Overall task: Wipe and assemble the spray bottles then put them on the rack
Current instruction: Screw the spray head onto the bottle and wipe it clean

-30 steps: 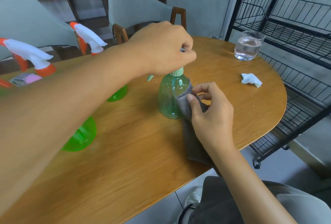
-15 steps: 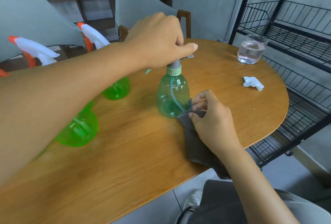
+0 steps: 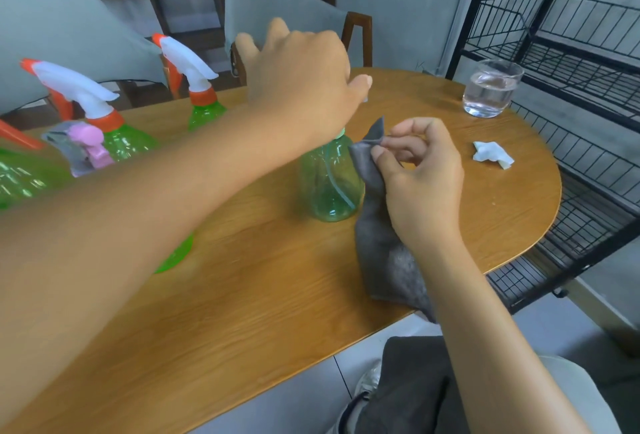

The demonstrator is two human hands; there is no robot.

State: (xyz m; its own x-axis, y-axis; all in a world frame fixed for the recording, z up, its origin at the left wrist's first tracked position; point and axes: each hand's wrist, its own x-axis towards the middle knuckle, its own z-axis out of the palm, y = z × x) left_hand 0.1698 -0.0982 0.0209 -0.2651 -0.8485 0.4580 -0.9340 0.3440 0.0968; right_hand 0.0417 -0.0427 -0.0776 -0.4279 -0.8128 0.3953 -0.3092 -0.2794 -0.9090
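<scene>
under my left hand (image 3: 301, 87), at the top of the teal bottle (image 3: 329, 184), is where this step gets decided. the hand lies over the spray head and hides it; i cannot tell whether those fingers are clamped round the head or just resting on it, though the thumb (image 3: 360, 81) sticks out straight to the right. my right hand (image 3: 422, 180) pinches a grey cloth (image 3: 377, 243) between thumb and forefinger (image 3: 381, 156), the other fingers loosely curled.

the bottle stands upright on the desk (image 3: 242, 295), just left of my right fingers and directly below my left palm. the pinched fold of cloth touches the bottle's right shoulder, and the rest trails down past the base and over the desk edge toward my lap.

i judge the step to be wiping this bottle while the top is steadied. to do it well i'd keep downward pressure with the left hand so the light plastic doesn't skid, spread more cloth against the wall than this small pinch gives, and turn the bottle rather than chase round it. the rack (image 3: 571, 52) waits well off to the right of my right fingers; the other green bottles (image 3: 128, 142) stand left of my left arm.
</scene>
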